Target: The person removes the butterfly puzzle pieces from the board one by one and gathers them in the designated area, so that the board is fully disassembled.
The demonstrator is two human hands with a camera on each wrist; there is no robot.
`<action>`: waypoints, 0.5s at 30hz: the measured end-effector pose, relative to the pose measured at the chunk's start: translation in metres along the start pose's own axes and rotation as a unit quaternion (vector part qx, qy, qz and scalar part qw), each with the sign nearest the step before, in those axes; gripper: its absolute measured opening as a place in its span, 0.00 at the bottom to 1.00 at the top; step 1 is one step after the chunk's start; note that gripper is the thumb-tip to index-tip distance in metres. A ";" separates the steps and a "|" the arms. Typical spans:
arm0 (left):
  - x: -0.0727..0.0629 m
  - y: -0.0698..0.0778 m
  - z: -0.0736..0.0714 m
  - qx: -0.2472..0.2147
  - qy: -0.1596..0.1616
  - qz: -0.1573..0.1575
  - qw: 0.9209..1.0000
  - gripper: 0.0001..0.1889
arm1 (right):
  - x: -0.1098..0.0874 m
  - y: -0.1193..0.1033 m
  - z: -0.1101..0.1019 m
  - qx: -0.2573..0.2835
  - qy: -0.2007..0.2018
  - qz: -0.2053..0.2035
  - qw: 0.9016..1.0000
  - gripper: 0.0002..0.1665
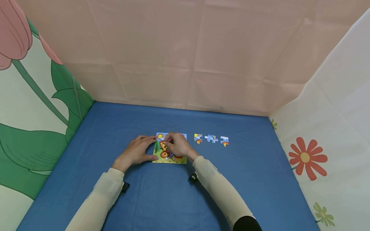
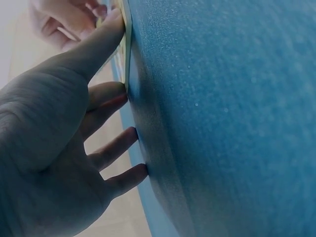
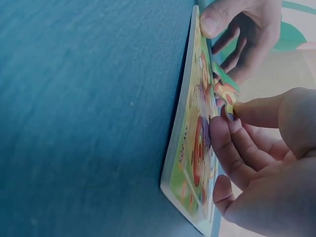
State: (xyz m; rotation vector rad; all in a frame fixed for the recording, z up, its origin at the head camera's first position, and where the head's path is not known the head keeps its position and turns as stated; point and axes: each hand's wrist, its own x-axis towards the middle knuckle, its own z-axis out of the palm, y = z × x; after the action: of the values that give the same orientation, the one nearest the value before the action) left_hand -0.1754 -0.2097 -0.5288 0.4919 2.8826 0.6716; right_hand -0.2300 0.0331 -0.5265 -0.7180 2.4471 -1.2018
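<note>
from where i stand, left to right: the bare left hand (image 1: pixel 136 152), fingers spread, rests its thumb on the near-left corner of the flat, rectangular, cartoon-printed puzzle board (image 1: pixel 169 162), partly obstructing it; above the board, a small green, orange and yellow jigsaw piece (image 3: pixel 227 93), tilted, its long axis slanting toward the left hand, is pinched by the nearer right hand (image 1: pixel 180 146), contact with the board uncertain; beyond, three small multicoloured jigsaw pieces (image 1: pixel 212 139) on blue cloth (image 1: pixel 156 199).

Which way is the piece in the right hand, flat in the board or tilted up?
Tilted up: in the right wrist view, the right hand pinches the piece at an angle to the board, not flush with it.
</note>
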 end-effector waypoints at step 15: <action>0.000 0.000 0.001 0.002 0.002 -0.004 1.000 0.45 | -0.021 0.008 -0.020 0.023 0.046 -0.024 0.998 0.07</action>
State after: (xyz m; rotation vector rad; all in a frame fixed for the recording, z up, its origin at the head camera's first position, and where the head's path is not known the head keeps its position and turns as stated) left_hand -0.1749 -0.2090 -0.5295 0.4799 2.8886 0.6681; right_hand -0.2253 0.0619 -0.5193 -0.7294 2.4802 -1.3317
